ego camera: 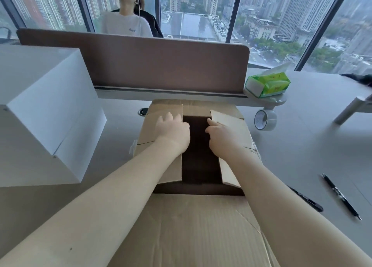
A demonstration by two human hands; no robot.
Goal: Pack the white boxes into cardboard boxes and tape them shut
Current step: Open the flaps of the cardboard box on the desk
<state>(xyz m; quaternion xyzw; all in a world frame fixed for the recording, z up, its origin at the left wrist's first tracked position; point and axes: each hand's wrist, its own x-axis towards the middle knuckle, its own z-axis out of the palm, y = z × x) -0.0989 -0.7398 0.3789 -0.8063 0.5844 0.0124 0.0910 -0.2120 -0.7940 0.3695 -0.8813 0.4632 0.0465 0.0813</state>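
Note:
A brown cardboard box (193, 224) stands on the desk in front of me, its near flap folded out toward me. Its two side flaps are folded inward with a dark gap between them. My left hand (173, 130) presses flat on the left flap (161, 166). My right hand (223, 135) presses on the right flap (233, 123), fingers at its inner edge. The inside of the box is dark and I cannot see what lies in it. A large white box (50, 113) sits on the desk to the left. A roll of clear tape (264, 120) stands on edge to the right.
A brown desk divider (161, 65) runs across behind the box, and a person sits beyond it. A green tissue pack (268, 84) lies at the divider's right end. Two black pens (340, 195) (306, 199) lie on the desk at the right.

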